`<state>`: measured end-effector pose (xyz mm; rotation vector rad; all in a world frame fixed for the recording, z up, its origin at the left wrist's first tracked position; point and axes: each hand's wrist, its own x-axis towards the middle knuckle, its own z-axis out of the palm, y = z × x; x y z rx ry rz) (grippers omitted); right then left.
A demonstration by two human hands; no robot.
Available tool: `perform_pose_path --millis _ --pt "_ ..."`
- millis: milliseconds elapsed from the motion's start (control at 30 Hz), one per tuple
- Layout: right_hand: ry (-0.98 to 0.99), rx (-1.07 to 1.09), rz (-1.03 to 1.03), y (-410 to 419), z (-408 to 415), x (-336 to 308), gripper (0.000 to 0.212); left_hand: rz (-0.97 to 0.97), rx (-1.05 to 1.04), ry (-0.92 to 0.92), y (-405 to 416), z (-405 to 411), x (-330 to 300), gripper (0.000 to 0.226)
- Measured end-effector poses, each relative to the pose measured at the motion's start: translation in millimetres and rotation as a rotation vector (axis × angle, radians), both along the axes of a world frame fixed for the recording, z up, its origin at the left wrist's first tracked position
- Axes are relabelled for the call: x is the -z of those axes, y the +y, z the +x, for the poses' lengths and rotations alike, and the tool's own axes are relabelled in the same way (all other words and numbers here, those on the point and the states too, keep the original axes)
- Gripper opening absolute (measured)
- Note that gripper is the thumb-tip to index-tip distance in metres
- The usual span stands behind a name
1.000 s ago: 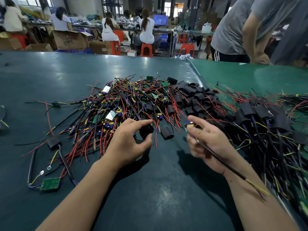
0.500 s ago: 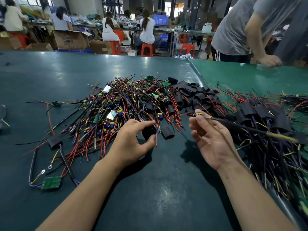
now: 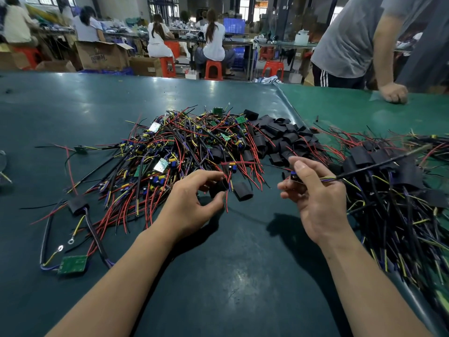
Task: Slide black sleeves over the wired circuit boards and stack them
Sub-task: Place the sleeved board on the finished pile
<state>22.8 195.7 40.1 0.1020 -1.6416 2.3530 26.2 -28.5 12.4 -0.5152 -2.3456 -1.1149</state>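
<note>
Two bare forearms reach in from the lower edge; no sleeves, gloves, rings or watch show; left hand [image 3: 189, 205] and right hand [image 3: 318, 203] are bare; short, plain nails on the fingers [image 3: 299, 166].

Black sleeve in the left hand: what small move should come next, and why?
Probably bring the two hands together and feed the board into the sleeve. The left hand pinches a black sleeve with its mouth turned rightward, and the right hand holds a wired circuit board still bare, a gap apart.
</note>
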Motion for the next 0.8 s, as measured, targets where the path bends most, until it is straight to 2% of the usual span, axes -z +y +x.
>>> perform_pose_path --millis 400,667,733,800 --pt "0.020 0.002 0.137 1.7 0.5 3.4 0.020 0.118 -0.042 0.000 -2.7 -3.6 5.0 0.055" --pt "0.009 -0.051 0.195 5.7 -1.3 7.3 0.024 0.149 -0.060 0.032 -4.5 -4.9 5.0 0.055" --pt "0.000 -0.071 0.211 4.8 -1.5 7.9 0.019 0.115 -0.022 0.059 -4.8 -3.0 2.2 0.056" --pt "-0.023 -0.111 0.214 3.0 -1.0 7.7 0.004 0.035 0.031 0.078 -3.6 0.5 -0.3 0.057"
